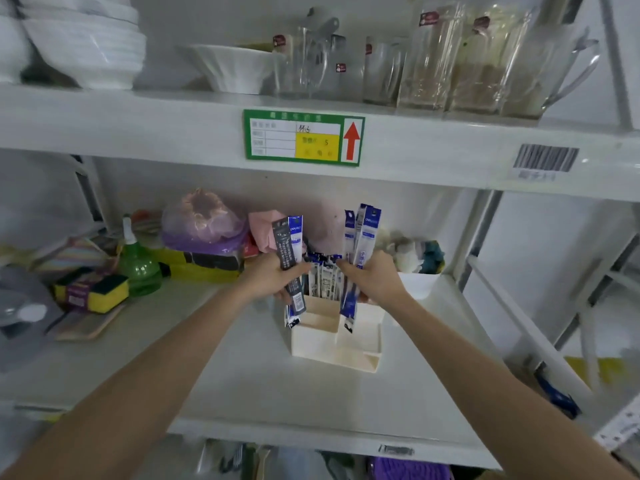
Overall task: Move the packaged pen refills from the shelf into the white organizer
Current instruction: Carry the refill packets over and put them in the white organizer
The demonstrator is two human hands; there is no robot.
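A white organizer with several compartments stands on the middle of the white shelf. Several packaged pen refills stand upright in its rear compartment. My left hand grips a few long refill packs, one black and the others blue and white, just left of the organizer. My right hand grips a few blue and white refill packs, whose lower ends hang over the organizer's middle compartment.
On the left of the shelf lie yellow and green sponges, a green bottle and a bagged bundle. A white bin stands behind my right hand. Bowls and glass jugs fill the shelf above.
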